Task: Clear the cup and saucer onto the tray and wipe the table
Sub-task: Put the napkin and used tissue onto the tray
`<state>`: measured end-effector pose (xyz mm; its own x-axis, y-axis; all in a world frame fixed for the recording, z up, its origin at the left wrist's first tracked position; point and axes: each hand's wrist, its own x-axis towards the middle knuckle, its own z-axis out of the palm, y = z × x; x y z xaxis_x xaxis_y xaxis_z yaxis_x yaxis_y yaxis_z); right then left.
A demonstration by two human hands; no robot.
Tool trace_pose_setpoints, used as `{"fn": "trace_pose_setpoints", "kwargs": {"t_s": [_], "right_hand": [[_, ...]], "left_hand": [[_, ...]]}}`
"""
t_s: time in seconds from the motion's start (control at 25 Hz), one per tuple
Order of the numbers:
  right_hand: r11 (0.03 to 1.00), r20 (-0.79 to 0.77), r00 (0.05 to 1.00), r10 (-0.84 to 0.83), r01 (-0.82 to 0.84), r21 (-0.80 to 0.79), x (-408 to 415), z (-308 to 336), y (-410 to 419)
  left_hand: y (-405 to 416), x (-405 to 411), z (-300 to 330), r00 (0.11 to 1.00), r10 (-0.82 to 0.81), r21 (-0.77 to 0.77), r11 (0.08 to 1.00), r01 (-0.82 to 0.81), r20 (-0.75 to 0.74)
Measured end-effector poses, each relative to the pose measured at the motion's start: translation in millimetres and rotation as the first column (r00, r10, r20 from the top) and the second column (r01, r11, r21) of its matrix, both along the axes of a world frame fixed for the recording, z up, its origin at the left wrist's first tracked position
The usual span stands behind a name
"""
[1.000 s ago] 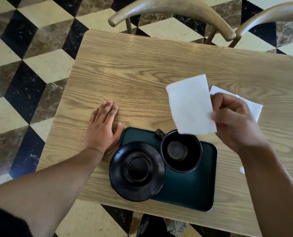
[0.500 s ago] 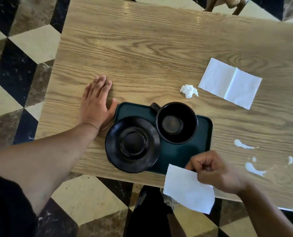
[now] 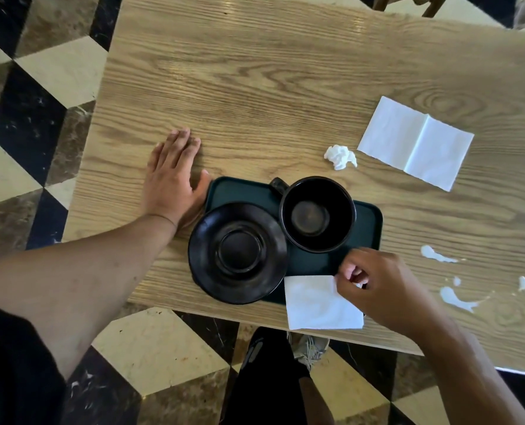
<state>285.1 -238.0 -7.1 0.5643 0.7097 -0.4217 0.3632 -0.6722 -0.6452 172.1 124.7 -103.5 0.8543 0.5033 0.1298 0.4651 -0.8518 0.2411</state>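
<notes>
The left hand (image 3: 170,182) lies flat on the table (image 3: 255,87), fingers straight, at nine o'clock of the green tray (image 3: 368,216). On it sit a black saucer (image 3: 238,253) and empty cup (image 3: 318,213). At five o'clock, the right hand (image 3: 377,286) pinches a white napkin (image 3: 319,303), fingers curled.

Blk cup (image 3: 318,213) & saucer (image 3: 237,253), dk green tray (image 3: 367,216), wht napkin (image 3: 319,303)

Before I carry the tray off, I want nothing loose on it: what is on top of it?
On the tray stand the cup and the saucer, which overhangs its near edge. The napkin held in the right hand covers its near right corner.
</notes>
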Motion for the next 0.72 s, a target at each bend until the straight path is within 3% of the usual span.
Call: {"fn": "trace_pose_setpoints", "kwargs": {"t_s": [0.4, 0.6, 0.72], "right_hand": [[0.917, 0.184, 0.908, -0.377, 0.339, 0.21, -14.7, -14.9, -12.3], [0.933, 0.248, 0.91, -0.334, 0.282, 0.222, -11.0, -15.2, 1.8], [0.929, 0.352, 0.865, -0.359, 0.294, 0.225, -17.4, -12.4, -0.2]], "left_hand": [[-0.6, -0.3, 0.1, 1.0, 0.003, -0.017, 1.0, -0.003, -0.012], [0.0, -0.9, 0.3, 1.0, 0.008, -0.022, 1.0, -0.008, -0.011], [-1.0, -0.5, 1.4, 1.0, 0.008, -0.027, 1.0, -0.008, -0.019]]}}
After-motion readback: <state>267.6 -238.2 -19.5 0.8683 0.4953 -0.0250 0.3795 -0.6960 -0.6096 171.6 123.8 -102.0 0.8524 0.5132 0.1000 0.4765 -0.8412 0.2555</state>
